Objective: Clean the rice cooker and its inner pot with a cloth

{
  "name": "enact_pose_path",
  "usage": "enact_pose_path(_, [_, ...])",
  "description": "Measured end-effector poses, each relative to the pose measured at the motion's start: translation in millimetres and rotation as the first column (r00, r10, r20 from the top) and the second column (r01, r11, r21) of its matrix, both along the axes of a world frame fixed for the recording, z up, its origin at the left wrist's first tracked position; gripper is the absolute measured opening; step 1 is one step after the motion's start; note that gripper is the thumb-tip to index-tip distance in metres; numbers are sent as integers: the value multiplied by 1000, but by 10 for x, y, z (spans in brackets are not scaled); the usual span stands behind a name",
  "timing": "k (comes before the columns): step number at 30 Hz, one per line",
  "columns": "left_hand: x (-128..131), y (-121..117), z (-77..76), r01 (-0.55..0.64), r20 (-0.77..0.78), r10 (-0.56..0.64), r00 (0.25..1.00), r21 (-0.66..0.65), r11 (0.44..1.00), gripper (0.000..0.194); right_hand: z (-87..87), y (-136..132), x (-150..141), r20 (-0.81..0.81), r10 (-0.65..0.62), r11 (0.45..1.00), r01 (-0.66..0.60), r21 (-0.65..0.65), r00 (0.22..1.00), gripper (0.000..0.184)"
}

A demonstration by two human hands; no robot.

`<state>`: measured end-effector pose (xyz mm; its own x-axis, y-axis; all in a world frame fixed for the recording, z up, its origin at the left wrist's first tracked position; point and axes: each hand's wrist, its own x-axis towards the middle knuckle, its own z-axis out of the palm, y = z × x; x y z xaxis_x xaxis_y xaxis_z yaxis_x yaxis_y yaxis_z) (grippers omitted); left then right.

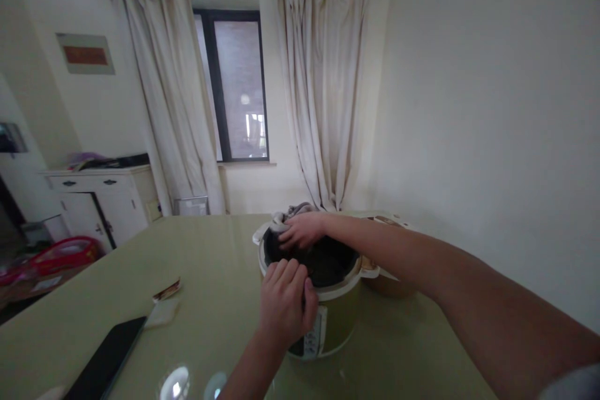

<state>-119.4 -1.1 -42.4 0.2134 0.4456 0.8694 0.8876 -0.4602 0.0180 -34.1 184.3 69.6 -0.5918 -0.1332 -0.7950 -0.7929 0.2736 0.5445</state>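
An electric rice cooker (pixel 337 319) with a green body, white rim and dark inner pot (pixel 328 262) stands on the table with its top uncovered. My left hand (pixel 287 300) is closed over the near rim, its knuckles up and thumb to the right. Reaching across from the right, my right hand (pixel 304 230) is at the far left rim, fingers bent down into the pot and slightly blurred. A grey-white cloth (pixel 280 221) is bunched against those fingers and over the far rim. How firmly they grip it is partly hidden.
On the pale green glossy table (pixel 210 250) lie a black phone (pixel 110 356), a small white item (pixel 162 313) and a brown wrapper-like piece (pixel 167 290). A brown and white object (pixel 389 284) sits behind the cooker. A wall (pixel 492 106) rises at the right.
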Motion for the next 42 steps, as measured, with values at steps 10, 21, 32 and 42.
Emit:
enact_pose_path(10, [-11,31,-53,-36,-26,37,999,50,998,23,-183,-291,527,119,-992,-63,631,-773,48,11])
enact_pose_path(21, [-7,81,-234,-90,401,39,915,108,990,44,-10,-564,344,503,-860,-508,246,-825,-90,24])
enact_pose_path(32, [6,145,-335,-58,505,17,863,65,996,61,116,-706,286,543,-839,-541,53,-839,38,32])
enact_pose_path(42, [-123,70,-314,-116,317,122,941,-38,993,56,186,-638,753,612,-790,-612,87,-786,-35,35])
